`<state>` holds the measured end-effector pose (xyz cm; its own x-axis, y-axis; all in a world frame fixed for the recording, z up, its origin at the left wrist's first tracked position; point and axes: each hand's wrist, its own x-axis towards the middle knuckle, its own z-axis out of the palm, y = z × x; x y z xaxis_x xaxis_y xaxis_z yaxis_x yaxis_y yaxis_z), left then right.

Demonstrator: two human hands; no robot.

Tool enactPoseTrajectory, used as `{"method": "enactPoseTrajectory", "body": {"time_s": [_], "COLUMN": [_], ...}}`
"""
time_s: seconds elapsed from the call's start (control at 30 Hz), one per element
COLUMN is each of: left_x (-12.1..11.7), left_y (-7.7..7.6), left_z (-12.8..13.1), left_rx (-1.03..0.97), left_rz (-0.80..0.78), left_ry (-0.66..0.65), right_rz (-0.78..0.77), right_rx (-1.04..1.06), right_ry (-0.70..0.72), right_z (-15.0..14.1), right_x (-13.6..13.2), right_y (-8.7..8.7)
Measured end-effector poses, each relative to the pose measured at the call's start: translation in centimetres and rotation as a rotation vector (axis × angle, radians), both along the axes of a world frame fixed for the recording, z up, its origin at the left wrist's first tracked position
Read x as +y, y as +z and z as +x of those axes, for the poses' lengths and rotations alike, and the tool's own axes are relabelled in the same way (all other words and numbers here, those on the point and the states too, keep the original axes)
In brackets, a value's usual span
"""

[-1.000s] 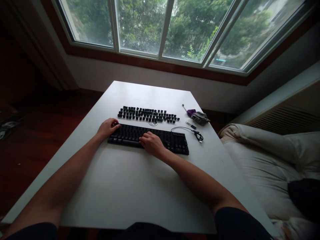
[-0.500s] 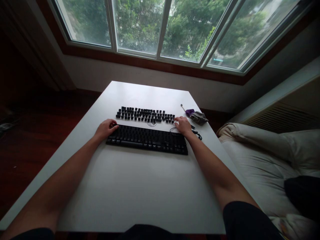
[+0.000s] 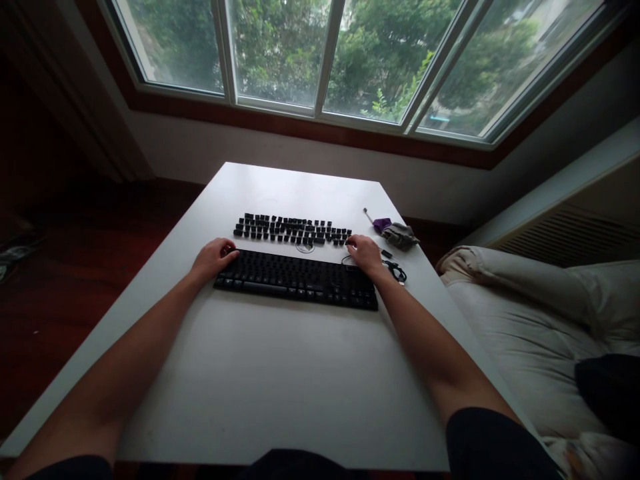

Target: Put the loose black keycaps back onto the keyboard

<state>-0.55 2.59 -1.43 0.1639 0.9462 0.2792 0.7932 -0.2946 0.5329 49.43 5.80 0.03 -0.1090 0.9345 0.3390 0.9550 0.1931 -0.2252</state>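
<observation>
A black keyboard (image 3: 295,277) lies on the white table; most of its upper rows look bare of keycaps, while the front row still has a long space bar. At its far left corner my left hand (image 3: 215,259) is closed, fingers curled and thumb against the edge. Beyond the keyboard, loose black keycaps (image 3: 285,230) stand in several uneven rows. My right hand (image 3: 364,253) reaches over the keyboard's far right corner, with thumb and fingertips pinched at a keycap at the right end of the nearest row. That keycap is partly hidden by the fingers.
A coiled black cable (image 3: 397,271) and a small dark piece (image 3: 387,254) lie right of my right hand. Farther back are a grey cloth (image 3: 400,235), a purple item (image 3: 382,225) and a thin brush-like stick (image 3: 368,215). A pale sofa (image 3: 500,320) flanks the white table (image 3: 280,387).
My right hand's fingertips have shifted slightly left, onto the end of the nearest keycap row. The left hand keeps its place, and the whole view has drifted a little.
</observation>
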Motion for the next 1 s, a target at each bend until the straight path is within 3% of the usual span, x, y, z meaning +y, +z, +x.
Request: {"method": "enactPoseTrajectory", "body": {"time_s": [0.2, 0.4, 0.7, 1.0], "left_x": [0.0, 0.0, 0.0, -0.2], "left_y": [-0.1, -0.1, 0.1, 0.2], "left_z": [-0.1, 0.0, 0.1, 0.1], "left_rx": [-0.006, -0.006, 0.002, 0.003], "left_rz": [0.007, 0.011, 0.001, -0.011], "left_ry": [-0.007, 0.009, 0.005, 0.012], "right_rz": [0.154, 0.098, -0.013, -0.099], "right_rx": [0.18, 0.217, 0.117, -0.023], "right_ry": [0.17, 0.333, 0.53, 0.582], "right_z": [-4.2, -8.2, -12.3, -14.3], "right_x": [-3.8, -6.6, -8.8, -8.8], "right_y": [2.4, 4.3, 4.1, 3.9]}}
